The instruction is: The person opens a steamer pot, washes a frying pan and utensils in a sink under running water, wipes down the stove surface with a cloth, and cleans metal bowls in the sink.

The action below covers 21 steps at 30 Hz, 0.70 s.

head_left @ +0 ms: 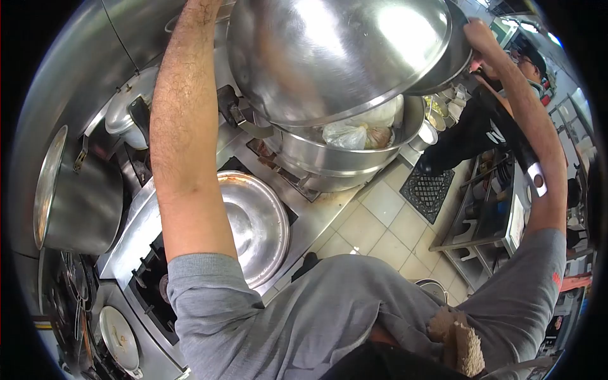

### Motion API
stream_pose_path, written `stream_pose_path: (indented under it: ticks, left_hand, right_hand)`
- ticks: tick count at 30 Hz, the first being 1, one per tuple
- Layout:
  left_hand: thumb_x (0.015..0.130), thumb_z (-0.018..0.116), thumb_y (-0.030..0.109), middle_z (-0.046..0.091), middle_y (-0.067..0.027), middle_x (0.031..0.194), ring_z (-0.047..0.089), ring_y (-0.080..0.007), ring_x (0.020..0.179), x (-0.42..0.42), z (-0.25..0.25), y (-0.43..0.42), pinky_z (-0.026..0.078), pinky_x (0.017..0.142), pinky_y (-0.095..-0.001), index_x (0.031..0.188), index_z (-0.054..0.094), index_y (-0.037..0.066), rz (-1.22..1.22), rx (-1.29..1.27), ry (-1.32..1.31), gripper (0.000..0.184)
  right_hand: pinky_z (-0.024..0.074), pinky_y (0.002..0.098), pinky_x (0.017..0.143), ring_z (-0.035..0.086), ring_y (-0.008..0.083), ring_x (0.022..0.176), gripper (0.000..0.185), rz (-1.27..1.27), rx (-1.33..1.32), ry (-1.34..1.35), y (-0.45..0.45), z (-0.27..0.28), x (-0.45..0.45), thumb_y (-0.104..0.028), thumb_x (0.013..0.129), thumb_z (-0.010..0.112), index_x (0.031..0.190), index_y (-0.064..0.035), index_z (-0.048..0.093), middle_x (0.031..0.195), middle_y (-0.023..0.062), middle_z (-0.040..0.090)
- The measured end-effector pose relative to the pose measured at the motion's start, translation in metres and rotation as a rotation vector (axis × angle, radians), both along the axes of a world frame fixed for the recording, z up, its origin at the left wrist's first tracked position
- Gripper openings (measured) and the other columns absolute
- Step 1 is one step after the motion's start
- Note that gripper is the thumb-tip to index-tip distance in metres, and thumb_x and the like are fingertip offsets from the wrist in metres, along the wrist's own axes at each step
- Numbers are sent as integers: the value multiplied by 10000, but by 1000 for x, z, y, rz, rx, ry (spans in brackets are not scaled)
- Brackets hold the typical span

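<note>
A large shiny steel dome or bowl (335,60) is tilted over a wide steel pot (342,161). Clear plastic bags (345,135) show inside the pot beneath its edge. Against the dome's right side is a dark pan (448,69), and a long black handle (516,139) runs down beside my right forearm. The fingers of my right hand (481,39) are closed at the dark pan's rim. My left forearm reaches up past the top edge of the view, so that hand is out of sight.
A round steel lid (250,225) lies on the stove at centre left. A deep pot (82,196) and a lidded pot (134,107) are at the left. Another person (529,66) stands at the upper right, near a floor drain mat (427,190) and a shelf unit (484,218).
</note>
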<state>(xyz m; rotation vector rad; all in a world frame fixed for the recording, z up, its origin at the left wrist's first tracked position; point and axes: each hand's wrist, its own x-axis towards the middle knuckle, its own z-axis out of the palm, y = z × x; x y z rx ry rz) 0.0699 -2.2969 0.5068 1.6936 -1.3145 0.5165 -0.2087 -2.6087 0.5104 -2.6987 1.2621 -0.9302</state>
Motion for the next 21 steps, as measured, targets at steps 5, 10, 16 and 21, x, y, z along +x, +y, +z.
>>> stream_pose_path:
  ticks: [5,10,16,21]
  left_hand:
    - [789,559,206,651,-131,825,606,-199,755,9,1,-3,461,703,-311,925,636,-15,-6,-4,55,270]
    - [788,562,212,649,-147,833,610,-217,768,14,-1,-6,460,712,-318,933,629,-19,11,-63,13,280]
    - [787,563,216,651,-144,863,611,-222,791,2,0,-16,459,733,-318,929,635,-11,9,-1,-14,277]
    - [765,559,248,640,-153,923,607,-255,842,-32,-3,-39,461,789,-335,915,641,7,-22,120,13,295]
  right_hand:
    - [476,417,599,600,377,730,294,7,-243,54,47,13,30,-94,732,444,994,16,519,833,242,596]
    - [460,452,710,563,406,843,238,-29,-537,70,64,13,27,-35,708,463,918,39,546,870,279,577]
    - [477,375,456,621,361,624,374,-155,-28,-189,50,-11,-47,-131,744,402,1064,4,540,817,238,611]
    - [457,331,334,531,208,466,404,-197,219,-648,41,-85,-142,-104,690,446,1063,-14,572,721,124,563]
